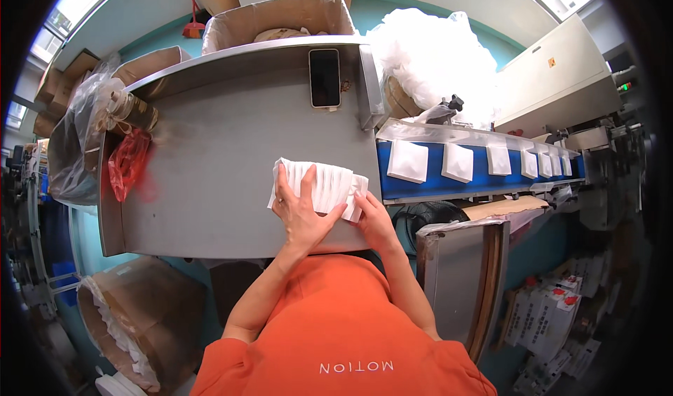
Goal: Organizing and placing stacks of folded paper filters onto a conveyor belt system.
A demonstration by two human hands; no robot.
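Observation:
A row of folded white napkins (324, 186) stands on edge, pressed together, over the front right part of the grey metal table (210, 186). My left hand (300, 214) grips the row from the near side, its fingers spread over the left end and the top and its thumb reaching right. At the right end, my right hand (374, 222) pinches a slightly separate napkin (359, 189) against the others. The undersides of the napkins are hidden. Right of the table, more folded white napkins (407, 161) lie spaced out along a blue conveyor belt (432, 163).
A dark-screened phone (324, 78) lies near the table's raised back edge. Red plastic (128, 163) hangs at the left side. Behind stands a large carton (280, 21); a big bag of white material (442, 59) is beyond the belt. An open carton (144, 319) sits low at left.

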